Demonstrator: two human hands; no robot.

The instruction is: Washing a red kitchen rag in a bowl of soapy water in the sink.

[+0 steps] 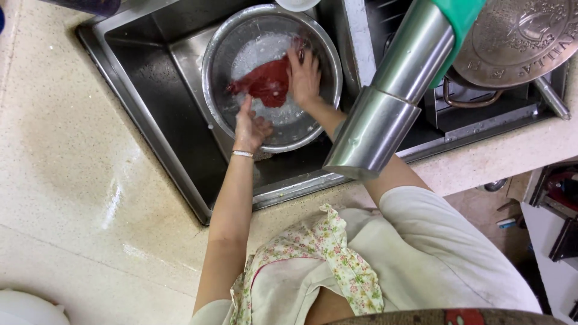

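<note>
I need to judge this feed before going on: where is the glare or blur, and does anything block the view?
Head view: glare on the wet bowl rim and on the water around the red piece; the left hand and right hand look slightly soft; the steel tube looms close, hiding the right forearm; the sink wall is dark.

Floral apron [328,256], thin wrist bracelet [242,154]

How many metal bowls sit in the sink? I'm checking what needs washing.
1: a round steel bowl in the sink, holding red meat under both hands. The faucet may hide others.
</note>
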